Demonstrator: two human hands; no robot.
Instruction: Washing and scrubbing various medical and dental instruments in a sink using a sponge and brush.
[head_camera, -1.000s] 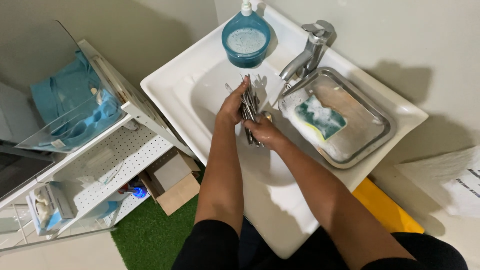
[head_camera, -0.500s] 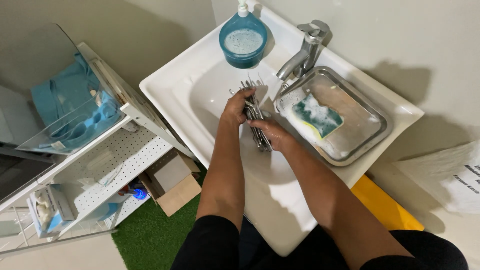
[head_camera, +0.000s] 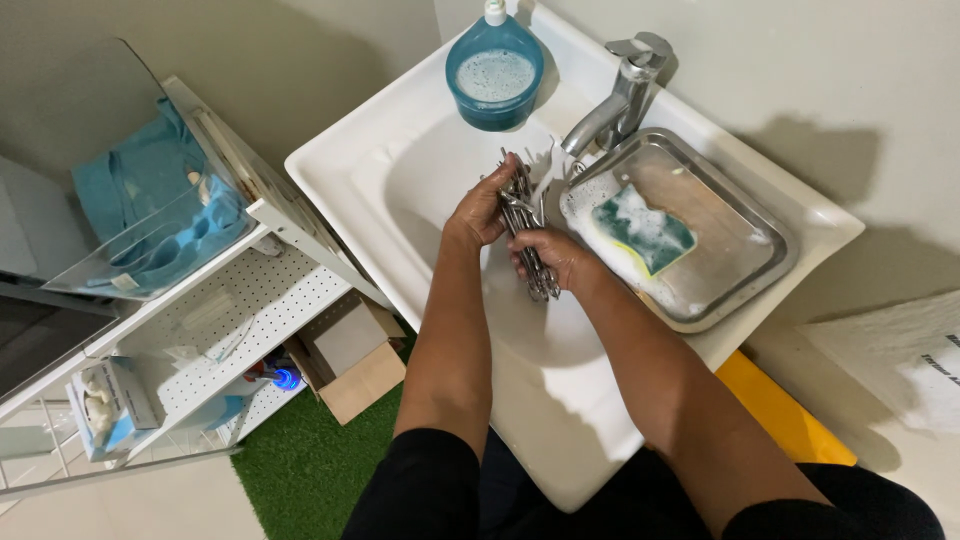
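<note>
Over the basin of a white sink (head_camera: 400, 130), both my hands hold a bundle of thin metal instruments (head_camera: 527, 235). My left hand (head_camera: 482, 210) grips the bundle near its upper end, and my right hand (head_camera: 552, 258) closes around its lower end. The bundle sits just below the spout of a chrome tap (head_camera: 615, 105). Whether water runs from the tap, I cannot tell.
A steel tray (head_camera: 745, 230) with a soapy green sponge (head_camera: 640, 232) rests on the sink's right side. A blue bowl of foamy water (head_camera: 495, 75) stands at the back. A white shelf rack (head_camera: 215, 300) with blue cloth, a cardboard box (head_camera: 350, 360) and green turf lie left.
My hands and the bundle have stayed over the basin, shifting slightly toward the tap. The bundle is turned a little more upright.
</note>
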